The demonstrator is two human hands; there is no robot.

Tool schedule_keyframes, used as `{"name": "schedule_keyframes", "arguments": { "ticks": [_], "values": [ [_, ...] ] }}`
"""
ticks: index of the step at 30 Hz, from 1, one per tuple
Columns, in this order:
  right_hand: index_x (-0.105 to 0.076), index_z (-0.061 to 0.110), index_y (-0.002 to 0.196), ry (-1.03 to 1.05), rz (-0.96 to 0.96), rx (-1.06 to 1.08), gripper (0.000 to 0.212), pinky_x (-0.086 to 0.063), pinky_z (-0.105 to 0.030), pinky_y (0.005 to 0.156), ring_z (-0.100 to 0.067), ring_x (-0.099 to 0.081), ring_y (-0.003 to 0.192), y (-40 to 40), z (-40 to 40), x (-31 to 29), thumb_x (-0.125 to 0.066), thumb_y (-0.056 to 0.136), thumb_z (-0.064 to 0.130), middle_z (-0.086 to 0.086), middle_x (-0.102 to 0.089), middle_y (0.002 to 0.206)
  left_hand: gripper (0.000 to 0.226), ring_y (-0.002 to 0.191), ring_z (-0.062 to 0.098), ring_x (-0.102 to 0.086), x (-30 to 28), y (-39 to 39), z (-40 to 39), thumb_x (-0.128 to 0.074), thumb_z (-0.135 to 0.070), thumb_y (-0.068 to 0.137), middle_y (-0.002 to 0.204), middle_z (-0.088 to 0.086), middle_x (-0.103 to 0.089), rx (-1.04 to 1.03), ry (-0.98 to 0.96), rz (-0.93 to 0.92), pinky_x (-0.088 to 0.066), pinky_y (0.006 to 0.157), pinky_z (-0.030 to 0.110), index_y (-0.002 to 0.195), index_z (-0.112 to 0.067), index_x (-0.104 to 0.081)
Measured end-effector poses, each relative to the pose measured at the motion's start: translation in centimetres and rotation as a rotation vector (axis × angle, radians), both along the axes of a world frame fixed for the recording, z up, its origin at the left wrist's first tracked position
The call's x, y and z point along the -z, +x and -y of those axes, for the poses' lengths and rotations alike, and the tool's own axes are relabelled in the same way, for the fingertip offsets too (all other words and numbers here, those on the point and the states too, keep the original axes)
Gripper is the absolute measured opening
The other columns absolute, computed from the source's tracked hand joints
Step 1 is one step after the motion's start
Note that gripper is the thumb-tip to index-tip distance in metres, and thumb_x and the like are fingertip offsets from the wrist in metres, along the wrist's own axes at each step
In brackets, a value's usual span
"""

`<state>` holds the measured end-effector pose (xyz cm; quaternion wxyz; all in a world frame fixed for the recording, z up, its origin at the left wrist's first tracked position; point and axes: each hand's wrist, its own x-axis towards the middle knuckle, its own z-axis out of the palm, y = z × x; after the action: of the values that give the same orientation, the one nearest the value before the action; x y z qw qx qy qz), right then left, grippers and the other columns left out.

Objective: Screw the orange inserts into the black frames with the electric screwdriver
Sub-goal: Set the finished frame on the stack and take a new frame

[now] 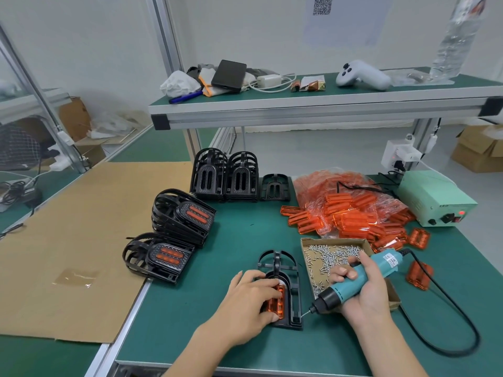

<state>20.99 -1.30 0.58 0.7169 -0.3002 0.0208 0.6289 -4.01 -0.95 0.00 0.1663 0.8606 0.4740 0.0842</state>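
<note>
A black frame [292, 278] lies flat on the green mat in front of me with an orange insert [277, 300] seated in it. My left hand [251, 297] rests on the insert, fingers laid over it and pressing it down. My right hand [366, 289] grips the teal electric screwdriver [356, 282]. Its bit points down-left and touches the frame's lower right corner. A shallow cardboard tray of screws [330, 254] sits just right of the frame, under the screwdriver.
Stacks of frames fitted with inserts [181, 213] stand at the left, stacks of bare frames [224, 175] behind. A heap of orange inserts [353, 210] and a green power unit [432, 197] are at the right. The black cord [449, 308] loops right. Cardboard sheet [81, 227] covers the left.
</note>
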Motion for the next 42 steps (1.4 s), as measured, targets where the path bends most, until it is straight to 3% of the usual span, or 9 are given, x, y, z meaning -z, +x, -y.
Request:
{"name": "schedule_keyframes", "arguments": {
  "ticks": [4, 8, 12, 16, 27, 31, 35, 39, 42],
  "values": [
    [-0.056, 0.015, 0.080, 0.000, -0.002, 0.000, 0.025, -0.045, -0.022, 0.048, -0.011, -0.046, 0.056, 0.1, 0.0, 0.0, -0.069, 0.096, 0.029, 0.005, -0.039, 0.058, 0.053, 0.149, 0.009, -0.015, 0.0, -0.2, 0.2, -0.066, -0.046, 0.094, 0.158, -0.029, -0.034, 0.002, -0.041, 0.003, -0.004, 0.126, 0.054, 0.145, -0.040, -0.054],
    [-0.057, 0.015, 0.079, -0.003, -0.006, 0.003, 0.024, -0.045, -0.022, 0.048, -0.011, -0.046, 0.056, 0.0, 0.1, 0.0, -0.069, 0.095, 0.029, 0.005, -0.039, 0.058, 0.055, 0.143, 0.012, -0.017, 0.3, -0.3, 0.4, -0.065, -0.046, 0.096, 0.160, -0.018, -0.034, 0.068, -0.052, 0.060, -0.023, 0.122, 0.034, 0.147, -0.029, -0.055],
    [-0.056, 0.015, 0.080, -0.002, -0.012, -0.001, 0.024, -0.046, -0.023, 0.047, -0.011, -0.047, 0.056, 0.0, 0.1, 0.0, -0.069, 0.095, 0.029, 0.005, -0.039, 0.058, 0.057, 0.139, 0.008, -0.019, 0.4, 0.1, 0.5, -0.066, -0.048, 0.094, 0.156, -0.015, -0.035, 0.071, -0.034, 0.097, -0.022, 0.119, 0.026, 0.147, -0.029, -0.055],
    [-0.058, 0.015, 0.079, 0.004, -0.012, -0.005, 0.023, -0.046, -0.023, 0.047, -0.011, -0.047, 0.055, 0.1, 0.1, 0.0, -0.072, 0.092, 0.028, 0.005, -0.040, 0.058, 0.054, 0.132, 0.010, -0.026, 0.8, 0.8, 0.6, -0.063, -0.053, 0.093, 0.149, -0.019, -0.041, 0.017, 0.084, 0.099, -0.028, 0.118, 0.028, 0.143, -0.030, -0.059],
    [-0.061, 0.015, 0.074, 0.009, -0.015, 0.002, 0.025, -0.046, -0.023, 0.048, -0.011, -0.048, 0.055, 0.1, 0.0, 0.2, -0.073, 0.091, 0.029, 0.005, -0.040, 0.059, 0.050, 0.133, 0.013, -0.027, 0.5, 0.8, 0.0, -0.058, -0.057, 0.093, 0.148, -0.020, -0.043, 0.049, 0.106, 0.025, -0.024, 0.117, 0.031, 0.137, -0.032, -0.065],
    [-0.060, 0.015, 0.077, 0.009, -0.006, 0.006, 0.024, -0.046, -0.023, 0.048, -0.011, -0.047, 0.056, 0.1, 0.0, 0.2, -0.072, 0.093, 0.029, 0.005, -0.040, 0.059, 0.047, 0.131, 0.007, -0.025, -0.4, 1.9, -0.3, -0.054, -0.067, 0.085, 0.129, -0.018, -0.041, -0.011, 0.161, 0.104, -0.016, 0.111, 0.034, 0.113, -0.035, -0.073],
    [-0.057, 0.015, 0.081, 0.001, 0.005, 0.019, 0.024, -0.045, -0.021, 0.050, -0.011, -0.047, 0.056, 0.0, 0.0, 0.2, -0.071, 0.093, 0.029, 0.005, -0.039, 0.059, 0.017, 0.110, 0.003, -0.040, -2.5, 4.8, -2.1, -0.060, -0.051, 0.092, 0.101, -0.021, -0.051, -0.088, 0.232, 0.320, -0.026, 0.099, 0.032, 0.097, -0.036, -0.066],
    [-0.056, 0.015, 0.082, -0.002, 0.012, 0.013, 0.024, -0.045, -0.020, 0.050, -0.010, -0.047, 0.056, 0.1, -0.1, 0.0, -0.071, 0.092, 0.031, 0.006, -0.040, 0.059, 0.009, 0.103, 0.013, -0.044, -3.8, 9.7, -4.4, -0.062, -0.031, 0.095, 0.097, -0.014, -0.065, 0.006, 0.238, 0.212, -0.033, 0.092, 0.041, 0.100, -0.032, -0.070],
    [-0.057, 0.015, 0.082, -0.011, 0.007, 0.020, 0.024, -0.045, -0.021, 0.048, -0.010, -0.047, 0.053, 0.1, 0.0, -0.1, -0.071, 0.093, 0.031, 0.005, -0.040, 0.057, 0.020, 0.110, 0.023, -0.040, -3.4, 12.9, -5.8, -0.062, -0.022, 0.093, 0.109, -0.004, -0.067, 0.070, 0.270, -0.049, -0.031, 0.092, 0.044, 0.110, -0.027, -0.073]
  ]
}}
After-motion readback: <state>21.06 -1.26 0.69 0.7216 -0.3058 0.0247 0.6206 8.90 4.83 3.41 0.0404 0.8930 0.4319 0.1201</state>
